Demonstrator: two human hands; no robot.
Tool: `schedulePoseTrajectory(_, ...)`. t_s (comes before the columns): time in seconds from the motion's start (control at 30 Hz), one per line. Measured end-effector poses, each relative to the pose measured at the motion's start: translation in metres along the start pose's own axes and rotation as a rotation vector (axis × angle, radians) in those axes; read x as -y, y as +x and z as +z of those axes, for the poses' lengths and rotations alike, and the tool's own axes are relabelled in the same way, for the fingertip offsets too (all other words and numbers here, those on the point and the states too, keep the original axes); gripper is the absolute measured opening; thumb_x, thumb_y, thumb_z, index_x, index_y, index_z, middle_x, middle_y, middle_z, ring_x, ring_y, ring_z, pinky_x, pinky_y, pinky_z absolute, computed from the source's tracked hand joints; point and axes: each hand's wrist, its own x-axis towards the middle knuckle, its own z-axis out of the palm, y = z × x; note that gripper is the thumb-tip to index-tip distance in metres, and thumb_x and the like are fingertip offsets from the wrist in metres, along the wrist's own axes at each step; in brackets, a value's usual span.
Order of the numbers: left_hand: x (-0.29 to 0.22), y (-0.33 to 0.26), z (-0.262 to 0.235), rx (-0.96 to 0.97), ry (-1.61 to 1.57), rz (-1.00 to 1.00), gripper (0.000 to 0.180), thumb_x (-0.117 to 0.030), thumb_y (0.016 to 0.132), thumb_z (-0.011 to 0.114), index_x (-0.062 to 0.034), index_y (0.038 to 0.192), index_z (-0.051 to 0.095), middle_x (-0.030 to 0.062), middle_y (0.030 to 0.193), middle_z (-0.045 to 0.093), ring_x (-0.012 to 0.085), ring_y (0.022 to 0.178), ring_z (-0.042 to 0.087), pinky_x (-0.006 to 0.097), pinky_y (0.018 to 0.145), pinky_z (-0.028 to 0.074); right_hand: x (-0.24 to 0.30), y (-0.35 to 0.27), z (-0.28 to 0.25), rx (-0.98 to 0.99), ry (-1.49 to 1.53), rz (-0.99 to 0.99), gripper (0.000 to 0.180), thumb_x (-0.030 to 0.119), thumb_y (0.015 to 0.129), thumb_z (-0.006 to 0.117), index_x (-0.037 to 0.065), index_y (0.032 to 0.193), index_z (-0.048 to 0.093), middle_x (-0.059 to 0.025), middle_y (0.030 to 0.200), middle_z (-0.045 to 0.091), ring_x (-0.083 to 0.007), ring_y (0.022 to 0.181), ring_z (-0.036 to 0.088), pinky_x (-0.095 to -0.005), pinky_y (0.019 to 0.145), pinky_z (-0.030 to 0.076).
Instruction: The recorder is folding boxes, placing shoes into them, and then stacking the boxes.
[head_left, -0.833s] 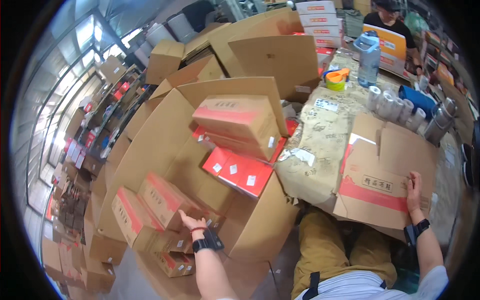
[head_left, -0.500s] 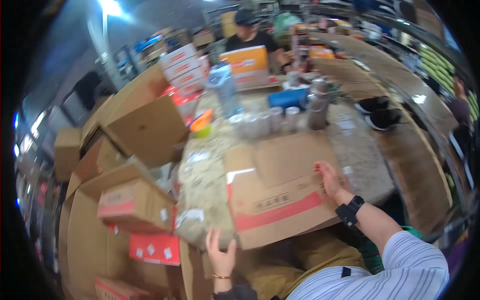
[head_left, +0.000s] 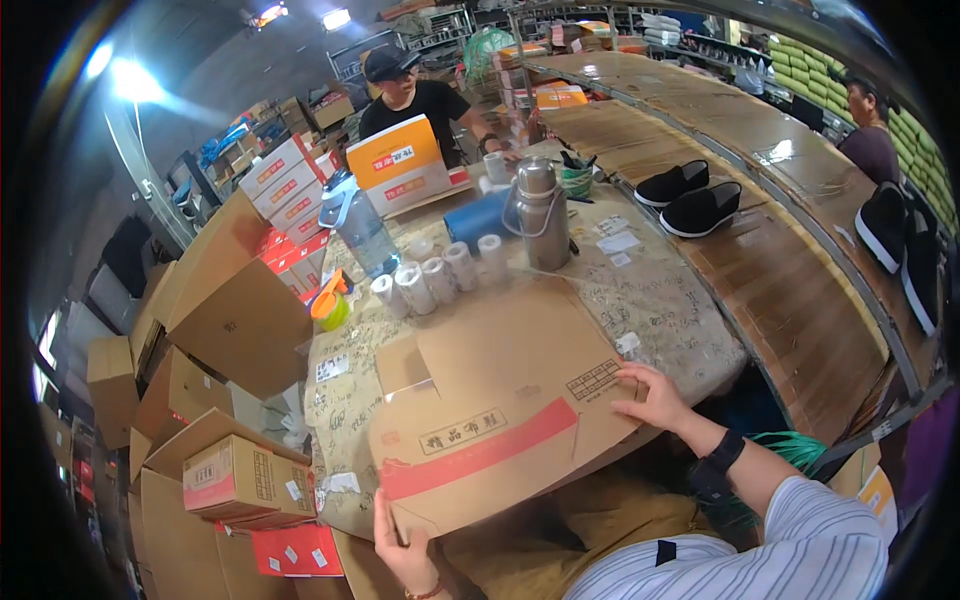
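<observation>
A flattened brown cardboard box (head_left: 500, 395) with a red stripe and dark print lies tilted across the near part of the table, its near edge over my lap. At its near left corner is my left hand (head_left: 407, 558), fingers up against the edge and thumb close by. My right hand (head_left: 657, 398) grips the right edge between fingers and thumb, and a black band sits on that wrist. Just beyond the cardboard stand several white rolls (head_left: 432, 280) and a steel flask (head_left: 543, 220).
The paper-covered table (head_left: 660, 280) also bears a blue water jug (head_left: 358, 230), an orange-and-green tape dispenser (head_left: 330, 303) and a blue cylinder (head_left: 478, 222). Open cartons (head_left: 240, 320) crowd the left. Black shoes (head_left: 700, 205) rest on a wooden bench at right. A co-worker (head_left: 415, 105) sits opposite.
My left hand has come to the cardboard's near left corner, and my right hand has closed on its right edge. The view has turned, so the scene sits further left.
</observation>
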Motion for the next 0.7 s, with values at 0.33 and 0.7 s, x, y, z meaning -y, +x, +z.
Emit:
schedulePoseTrajectory(0.33, -0.057, 0.054, 0.078, 0.184, -0.195, 0.93, 0.101, -0.063, 0.07, 0.067, 0.001, 0.137, 0.029, 0.02, 0.139, 0.035, 0.0419, 0.124, 0.038, 0.057, 0.104, 0.028, 0.075, -0.004, -0.044, 0.19, 0.487, -0.064, 0.071, 0.035, 0.082, 0.064, 0.011, 0.141, 0.035, -0.0182, 0.144, 0.032, -0.0267, 0.133, 0.034, -0.0439, 0.104, 0.031)
schedulePoseTrajectory(0.7, -0.017, 0.154, 0.051, 0.356, -0.251, -0.22, 0.045, -0.025, 0.092, 0.058, -0.0034, 0.128, 0.044, 0.0065, 0.117, 0.055, 0.0176, 0.101, 0.054, 0.03, 0.086, 0.045, 0.18, 0.034, -0.006, -0.222, -0.498, -0.902, 0.033, 0.029, 0.082, 0.059, 0.008, 0.107, 0.062, -0.0082, 0.111, 0.06, -0.0241, 0.105, 0.054, -0.044, 0.091, 0.038)
